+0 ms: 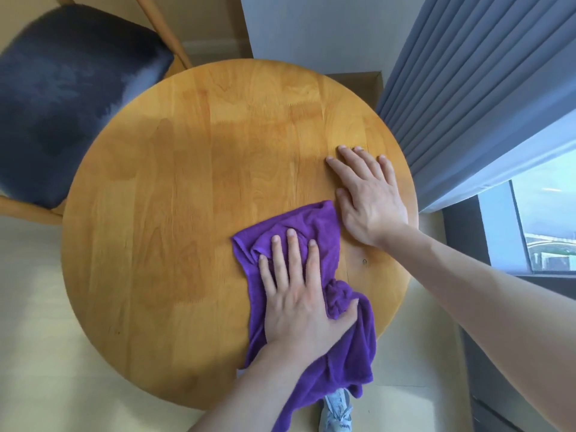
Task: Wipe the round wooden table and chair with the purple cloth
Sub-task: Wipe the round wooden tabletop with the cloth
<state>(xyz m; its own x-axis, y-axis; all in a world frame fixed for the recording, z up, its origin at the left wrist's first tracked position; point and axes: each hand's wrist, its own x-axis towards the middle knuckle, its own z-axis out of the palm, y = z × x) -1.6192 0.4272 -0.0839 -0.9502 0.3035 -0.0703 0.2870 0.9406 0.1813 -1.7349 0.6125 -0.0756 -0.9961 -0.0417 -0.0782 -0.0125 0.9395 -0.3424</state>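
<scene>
The round wooden table [174, 213] fills the middle of the view. A purple cloth [314, 226] lies on its near right part and hangs over the near edge. My left hand [299, 294] presses flat on the cloth with straight, spread fingers. My right hand [367, 194] rests flat on the bare wood just right of the cloth, near the table's right edge, fingers straight. The wooden chair [174, 35] with a dark grey fuzzy cushion [62, 98] stands at the far left, partly tucked behind the table.
Grey curtains [467, 73] hang close to the table's right side, with a window [545, 219] below them. A white wall [311, 26] stands behind the table. My shoe [336, 410] shows on the pale floor [31, 338] under the near edge.
</scene>
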